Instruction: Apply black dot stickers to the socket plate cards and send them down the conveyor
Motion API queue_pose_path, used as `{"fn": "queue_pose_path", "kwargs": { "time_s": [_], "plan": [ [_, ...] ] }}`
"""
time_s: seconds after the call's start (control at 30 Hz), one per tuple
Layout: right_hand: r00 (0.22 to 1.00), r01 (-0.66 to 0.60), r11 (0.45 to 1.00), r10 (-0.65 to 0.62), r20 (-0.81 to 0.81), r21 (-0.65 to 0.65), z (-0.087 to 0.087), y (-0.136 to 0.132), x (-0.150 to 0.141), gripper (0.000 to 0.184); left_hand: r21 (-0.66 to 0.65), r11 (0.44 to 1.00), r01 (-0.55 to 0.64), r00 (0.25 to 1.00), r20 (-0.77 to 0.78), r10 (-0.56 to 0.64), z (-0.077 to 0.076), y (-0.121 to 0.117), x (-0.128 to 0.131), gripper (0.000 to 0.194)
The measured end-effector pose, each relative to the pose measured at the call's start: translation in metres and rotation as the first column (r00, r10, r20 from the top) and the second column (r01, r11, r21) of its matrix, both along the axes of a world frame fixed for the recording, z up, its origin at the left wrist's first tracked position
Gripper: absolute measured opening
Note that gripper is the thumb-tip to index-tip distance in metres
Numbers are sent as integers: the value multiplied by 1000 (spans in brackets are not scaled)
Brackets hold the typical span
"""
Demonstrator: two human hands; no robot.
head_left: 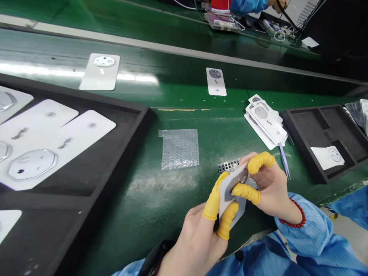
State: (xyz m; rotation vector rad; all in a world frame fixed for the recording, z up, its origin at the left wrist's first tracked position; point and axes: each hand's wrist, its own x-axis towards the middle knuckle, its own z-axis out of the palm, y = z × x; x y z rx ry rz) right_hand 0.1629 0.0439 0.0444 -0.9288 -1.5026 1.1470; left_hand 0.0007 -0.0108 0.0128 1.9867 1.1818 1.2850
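Low in the view, both of my hands hold one white phone back cover (240, 211) with a round grey camera area, tilted up on edge. My left hand (201, 230) pinches its near-left edge between fingers in yellow finger cots. On the far side, my right hand (270, 186) grips the top edge, its yellow-cotted thumb against the camera area. Partly hidden behind the cover lies a clear sheet with black dots (228, 166). Right of my hands are a pair of purple tweezers (284, 159) and a loose stack of similar covers (268, 122).
A flat bubble-wrap bag (180, 149) lies left of my hands. Black trays with covers stand left (115, 165) and right (306, 145). Single covers rest on the green belt (99, 78) and farther along (217, 86). A co-worker's hand (280, 5) shows at the top.
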Motion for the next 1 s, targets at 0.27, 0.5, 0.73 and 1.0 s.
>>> {"fn": "queue_pose_path", "kwargs": {
  "time_s": [0.27, 0.5, 0.73, 1.0],
  "plan": [
    [996, -54, 987, 65, 68, -148, 6, 2, 4, 32, -169, 986, 1, 999, 40, 6, 2, -3, 1, 18],
    [975, -203, 938, 220, 30, -281, 6, 9, 14, 36, -318, 947, 47, 993, 119, -10, 5, -6, -1, 3],
    [990, -141, 965, 131, -59, -219, 8, 6, 11, 38, -154, 986, 58, 998, 43, -51, 14, 1, -2, 32],
    [997, -71, 986, 66, -37, -151, 6, 1, 7, 35, -150, 988, 30, 999, 36, -24, 18, 3, 0, 20]
  ]
}}
